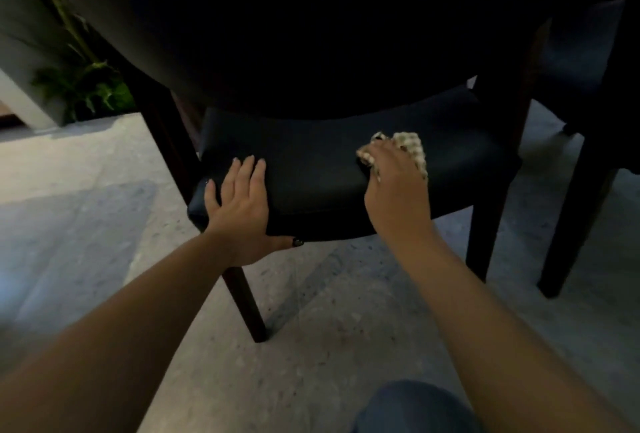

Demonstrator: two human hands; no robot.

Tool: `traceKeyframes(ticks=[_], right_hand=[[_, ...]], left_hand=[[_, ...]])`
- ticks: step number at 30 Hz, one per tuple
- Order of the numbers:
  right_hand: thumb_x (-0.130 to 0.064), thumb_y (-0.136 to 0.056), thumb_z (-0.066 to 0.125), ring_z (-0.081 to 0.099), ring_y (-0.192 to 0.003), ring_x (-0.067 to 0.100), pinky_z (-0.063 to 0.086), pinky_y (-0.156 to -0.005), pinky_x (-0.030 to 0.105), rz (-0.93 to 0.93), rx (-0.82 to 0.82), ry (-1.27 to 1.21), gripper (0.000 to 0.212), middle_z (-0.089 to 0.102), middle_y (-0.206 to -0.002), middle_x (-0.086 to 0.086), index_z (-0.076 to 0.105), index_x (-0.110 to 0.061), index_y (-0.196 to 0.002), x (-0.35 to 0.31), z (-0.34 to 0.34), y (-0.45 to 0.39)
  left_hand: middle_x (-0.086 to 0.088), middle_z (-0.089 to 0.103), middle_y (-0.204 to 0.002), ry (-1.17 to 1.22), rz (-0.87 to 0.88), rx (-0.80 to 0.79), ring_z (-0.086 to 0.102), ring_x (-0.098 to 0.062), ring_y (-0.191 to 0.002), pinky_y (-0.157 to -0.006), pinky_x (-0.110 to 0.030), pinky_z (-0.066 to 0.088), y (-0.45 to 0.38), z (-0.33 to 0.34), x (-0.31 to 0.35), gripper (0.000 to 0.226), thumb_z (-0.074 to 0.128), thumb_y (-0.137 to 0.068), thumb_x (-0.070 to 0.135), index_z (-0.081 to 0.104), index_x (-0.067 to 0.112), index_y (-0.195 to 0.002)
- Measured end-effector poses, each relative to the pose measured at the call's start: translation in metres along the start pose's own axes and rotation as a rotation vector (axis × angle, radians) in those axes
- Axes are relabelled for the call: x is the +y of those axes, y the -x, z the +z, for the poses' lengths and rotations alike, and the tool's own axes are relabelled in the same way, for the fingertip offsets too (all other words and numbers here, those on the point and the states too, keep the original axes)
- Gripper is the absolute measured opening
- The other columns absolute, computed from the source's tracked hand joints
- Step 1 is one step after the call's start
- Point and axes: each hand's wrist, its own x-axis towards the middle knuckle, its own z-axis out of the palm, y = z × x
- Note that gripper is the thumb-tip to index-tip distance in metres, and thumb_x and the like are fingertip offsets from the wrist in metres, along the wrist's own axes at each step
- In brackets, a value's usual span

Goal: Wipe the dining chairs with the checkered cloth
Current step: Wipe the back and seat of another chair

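Dim light covers a speckled stone floor, with a leafy plant in the far left corner of the view and a dark tabletop overhanging from above. Under that top stands a chair with a dark padded seat and dark wooden legs; a second chair of the same kind stands just to its right, only partly in view. At the bottom edge a knee in blue cloth shows, so the person appears to be crouched or kneeling before the near chair.

On the seat, the left hand lies flat and open over the front left corner, thumb hooked under the front edge, holding nothing; I judge that it steadies the chair. The right hand presses down near the right edge of the seat, fingers closed over the cloth, whose checkered folds stick out beyond the fingertips and along the hand's far side.

As for progress, the wiping of this seat looks to be under way, with the cloth at the right side. Nothing in the dim view tells which parts of the seat are already clean. The chair's back is hidden by the tabletop, and the legs show no sign either way. The second chair stands untouched by either hand, so that one at least seems left to do.
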Motion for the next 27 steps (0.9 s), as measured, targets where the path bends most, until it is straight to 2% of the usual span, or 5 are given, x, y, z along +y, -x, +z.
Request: traceKeyframes(ticks=[7,11,15,23,27], right_hand=[[0.009,-0.089,0.050,0.055,-0.118,0.034,0.033,-0.106,0.031,-0.020,0.042,0.008,0.030,0.061,-0.123,0.021,0.061,0.007,-0.117,-0.005,0.000,0.001],[0.008,-0.089,0.049,0.055,-0.117,0.036,0.034,-0.105,0.033,-0.029,0.060,0.065,0.034,0.060,-0.123,0.023,0.058,0.008,-0.121,-0.002,0.007,0.005],[0.010,-0.089,0.048,0.050,-0.124,0.033,0.032,-0.110,0.034,-0.128,0.074,0.009,0.037,0.055,-0.130,0.022,0.057,0.007,-0.124,-0.030,0.023,0.023],[-0.005,-0.096,0.050,0.047,-0.129,0.032,0.038,-0.108,0.046,-0.922,-0.175,0.233,0.032,0.054,-0.134,0.021,0.057,0.000,-0.127,-0.118,0.108,0.037],[-0.007,-0.099,0.043,0.045,-0.131,0.036,0.036,-0.108,0.051,-1.310,-0.380,0.446,0.032,0.052,-0.137,0.020,0.058,-0.002,-0.127,-0.129,0.122,0.033]], left_hand=[[0.012,-0.005,-0.160,0.255,0.160,-0.021,-0.015,0.001,-0.143,-0.115,-0.033,-0.014,0.011,-0.016,-0.019,0.113,0.071,-0.071,0.060,0.001,0.026,-0.154],[0.010,0.056,-0.123,0.803,0.012,0.514,0.052,0.006,-0.112,-0.093,-0.017,0.047,0.023,-0.020,-0.060,0.040,0.062,-0.084,0.031,0.054,0.025,-0.123],[-0.005,0.047,-0.122,1.059,-0.396,0.929,0.051,-0.012,-0.108,-0.085,-0.021,0.047,-0.009,-0.015,-0.079,0.035,0.059,-0.083,0.024,0.044,0.018,-0.114],[-0.014,0.047,-0.144,1.765,-0.219,0.095,0.044,-0.031,-0.134,-0.113,-0.048,0.034,-0.052,0.030,-0.111,0.084,0.049,-0.080,0.072,0.047,0.011,-0.139],[0.002,0.049,-0.094,1.642,-0.254,0.424,0.052,-0.009,-0.086,-0.081,-0.021,0.045,-0.055,0.046,-0.114,0.035,0.056,-0.092,0.048,0.049,0.014,-0.095]])
